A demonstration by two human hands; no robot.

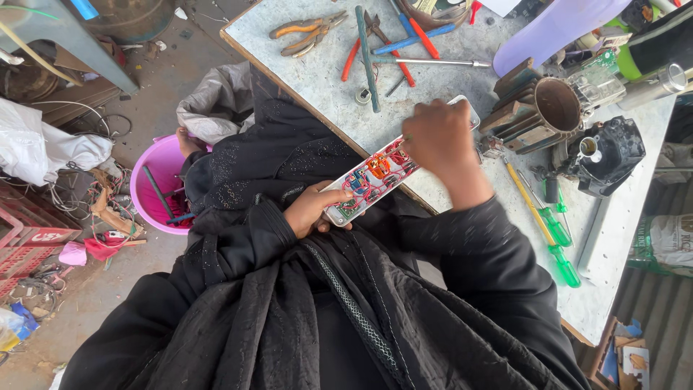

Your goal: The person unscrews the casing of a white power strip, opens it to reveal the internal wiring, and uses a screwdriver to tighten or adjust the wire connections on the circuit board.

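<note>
At the near edge of the counter, seen from the head camera, an opened white power strip is held slantwise, its far end resting on the counter and its near end out over the lap. Red wires and small parts are exposed inside its casing. The near end is gripped by the left hand, fingers curled under and thumb laid along the rim. The right hand is closed into a loose fist over the far half of the strip; whether anything is pinched in it cannot be told. Two green-handled screwdrivers lie on the counter just right of the right forearm. A dark motor housing stands near the far end of the strip. Orange-handled pliers lie well apart at the far corner. A pink bucket stands on the floor to the left.
</note>
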